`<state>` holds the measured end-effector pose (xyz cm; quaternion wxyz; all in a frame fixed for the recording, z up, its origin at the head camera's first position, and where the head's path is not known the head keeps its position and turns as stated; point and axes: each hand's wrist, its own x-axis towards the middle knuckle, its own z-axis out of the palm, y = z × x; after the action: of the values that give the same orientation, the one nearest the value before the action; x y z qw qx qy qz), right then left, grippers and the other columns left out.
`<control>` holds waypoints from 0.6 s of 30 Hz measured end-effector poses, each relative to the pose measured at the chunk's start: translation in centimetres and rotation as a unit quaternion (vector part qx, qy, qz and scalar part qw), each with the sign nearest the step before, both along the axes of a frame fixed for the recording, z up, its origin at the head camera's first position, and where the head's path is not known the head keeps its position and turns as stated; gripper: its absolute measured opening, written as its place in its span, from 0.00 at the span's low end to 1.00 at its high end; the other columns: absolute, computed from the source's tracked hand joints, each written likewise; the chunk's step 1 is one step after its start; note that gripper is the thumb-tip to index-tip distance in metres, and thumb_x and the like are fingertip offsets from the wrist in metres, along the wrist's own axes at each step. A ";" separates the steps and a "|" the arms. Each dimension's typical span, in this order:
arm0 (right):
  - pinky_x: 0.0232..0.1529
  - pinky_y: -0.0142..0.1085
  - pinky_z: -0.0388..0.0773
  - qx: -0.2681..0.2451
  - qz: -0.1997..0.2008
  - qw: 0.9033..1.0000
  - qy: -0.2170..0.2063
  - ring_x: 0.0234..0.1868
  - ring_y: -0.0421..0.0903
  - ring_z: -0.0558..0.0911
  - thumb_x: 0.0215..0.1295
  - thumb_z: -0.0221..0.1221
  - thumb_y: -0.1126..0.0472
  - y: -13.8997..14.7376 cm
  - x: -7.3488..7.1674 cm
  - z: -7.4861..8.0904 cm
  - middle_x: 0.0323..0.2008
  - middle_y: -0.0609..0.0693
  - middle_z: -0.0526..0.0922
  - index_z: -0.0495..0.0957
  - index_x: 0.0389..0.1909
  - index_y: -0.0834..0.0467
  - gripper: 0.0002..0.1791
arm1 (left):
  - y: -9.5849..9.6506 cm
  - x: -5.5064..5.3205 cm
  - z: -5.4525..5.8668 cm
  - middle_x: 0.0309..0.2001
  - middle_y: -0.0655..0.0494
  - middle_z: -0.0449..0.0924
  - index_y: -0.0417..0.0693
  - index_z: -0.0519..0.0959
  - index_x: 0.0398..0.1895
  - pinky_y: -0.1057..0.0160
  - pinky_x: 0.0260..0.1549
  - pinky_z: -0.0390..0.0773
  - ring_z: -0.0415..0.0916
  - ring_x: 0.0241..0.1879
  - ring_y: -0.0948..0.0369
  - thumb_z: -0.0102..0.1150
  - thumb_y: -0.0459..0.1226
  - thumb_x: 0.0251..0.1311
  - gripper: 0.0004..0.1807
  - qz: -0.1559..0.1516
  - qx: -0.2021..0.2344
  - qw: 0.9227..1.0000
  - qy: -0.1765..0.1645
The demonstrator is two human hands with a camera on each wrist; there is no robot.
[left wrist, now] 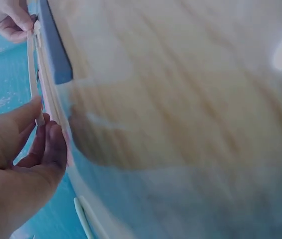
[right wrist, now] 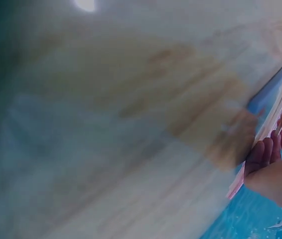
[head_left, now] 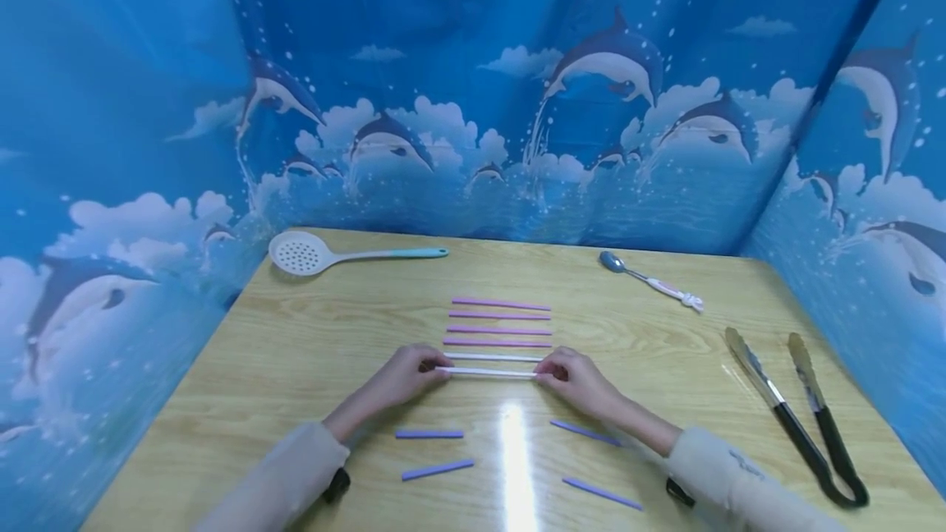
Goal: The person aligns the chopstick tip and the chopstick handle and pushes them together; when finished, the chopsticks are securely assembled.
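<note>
A thin white stick (head_left: pixel 489 372) is stretched level between both hands over the middle of the table. My left hand (head_left: pixel 405 376) pinches its left end between thumb and fingers, and my right hand (head_left: pixel 580 382) pinches the right end. Just beyond it lies a second white stick (head_left: pixel 493 357), roughly parallel. Farther back, several pink sticks (head_left: pixel 499 330) form a stack of near-parallel rows. In the left wrist view the held white stick (left wrist: pixel 33 74) runs from the thumb and fingertips up to the other hand.
Two short purple sticks (head_left: pixel 438 470) lie by the left forearm, two more purple sticks (head_left: pixel 602 493) by the right. A slotted skimmer (head_left: pixel 297 254) is at the back left, a spoon (head_left: pixel 613 262) at the back right. Black-handled tongs (head_left: pixel 798 431) lie at the right edge.
</note>
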<state>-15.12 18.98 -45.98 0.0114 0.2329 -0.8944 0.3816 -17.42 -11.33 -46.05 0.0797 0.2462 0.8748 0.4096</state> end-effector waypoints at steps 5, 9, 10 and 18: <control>0.29 0.27 0.73 0.003 0.005 1.000 0.011 0.29 0.34 0.70 0.58 0.63 0.68 -0.1 -0.3 -0.3 0.28 0.45 0.76 0.82 0.31 0.62 0.02 | 0.1 -0.2 -0.3 0.35 0.54 0.82 0.42 0.84 0.38 0.67 0.38 0.76 0.77 0.36 0.61 0.62 0.34 0.58 0.07 -0.003 -0.018 1.000 0.018; 0.29 0.27 0.73 0.008 0.001 1.000 0.011 0.29 0.33 0.70 0.58 0.63 0.68 -0.1 -0.5 -0.4 0.28 0.45 0.74 0.81 0.31 0.63 0.02 | 0.3 -0.4 -0.5 0.33 0.54 0.81 0.41 0.84 0.37 0.68 0.36 0.75 0.75 0.34 0.61 0.62 0.33 0.57 0.07 -0.002 -0.025 0.999 0.025; 0.29 0.27 0.72 0.009 0.000 1.000 0.011 0.28 0.33 0.69 0.58 0.63 0.67 -0.1 -0.5 -0.5 0.28 0.45 0.74 0.81 0.31 0.63 0.02 | 0.4 -0.5 -0.5 0.33 0.54 0.81 0.40 0.84 0.37 0.68 0.36 0.75 0.75 0.34 0.61 0.62 0.33 0.57 0.07 -0.004 -0.026 0.999 0.029; 0.27 0.27 0.70 0.023 -0.005 0.999 0.029 0.28 0.33 0.68 0.58 0.63 0.66 0.0 -0.6 -0.6 0.27 0.45 0.74 0.81 0.30 0.63 0.03 | 0.6 -0.6 -0.6 0.31 0.55 0.79 0.39 0.84 0.37 0.71 0.32 0.74 0.73 0.31 0.63 0.62 0.32 0.57 0.06 -0.016 -0.033 0.998 0.043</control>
<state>-15.68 18.95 -46.60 0.0342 0.2398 -0.9033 0.3542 -18.04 -10.77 -46.62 0.0562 0.2749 0.8863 0.3684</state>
